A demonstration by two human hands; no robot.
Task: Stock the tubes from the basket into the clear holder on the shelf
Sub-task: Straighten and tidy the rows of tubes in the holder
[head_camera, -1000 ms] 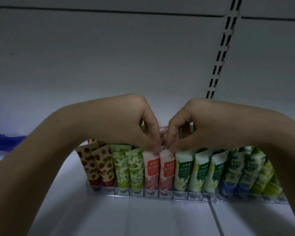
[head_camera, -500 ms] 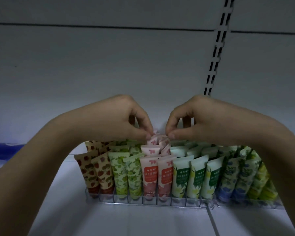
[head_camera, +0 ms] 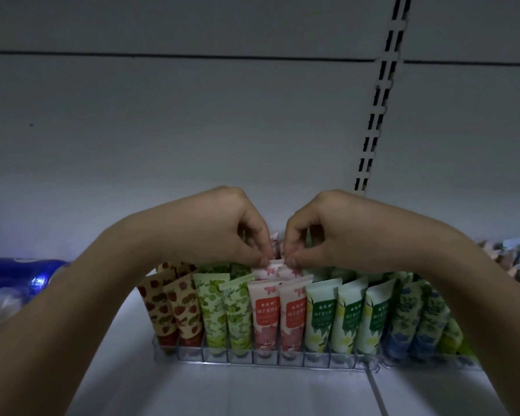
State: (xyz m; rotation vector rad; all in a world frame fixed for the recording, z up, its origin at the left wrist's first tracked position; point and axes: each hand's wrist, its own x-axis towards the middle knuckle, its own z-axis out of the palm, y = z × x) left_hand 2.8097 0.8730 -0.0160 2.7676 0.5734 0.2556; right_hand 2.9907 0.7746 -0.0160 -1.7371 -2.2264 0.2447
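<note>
A clear holder (head_camera: 267, 357) stands on the white shelf, filled with upright tubes in rows: strawberry-print tubes (head_camera: 174, 310) at the left, then green tubes (head_camera: 222, 307), pink tubes (head_camera: 278, 313), white-and-green tubes (head_camera: 348, 316) and blue-patterned tubes (head_camera: 415, 319). Both hands meet above the pink rows. My left hand (head_camera: 222, 226) pinches the top edge of a pink tube (head_camera: 267, 270) in the second row. My right hand (head_camera: 327, 232) pinches the crimped top of the neighbouring pink tube, mostly hidden by my fingers. The basket is out of view.
Blue packaging (head_camera: 18, 273) lies at the far left of the shelf. More patterned packs (head_camera: 517, 259) sit at the far right. A slotted upright (head_camera: 376, 115) runs up the back wall. Bare shelf (head_camera: 252, 391) lies in front of the holder.
Both hands rose from the front pink tubes to ones further back, then came down a little onto the second-row pink tubes. The view tilted slightly downward.
</note>
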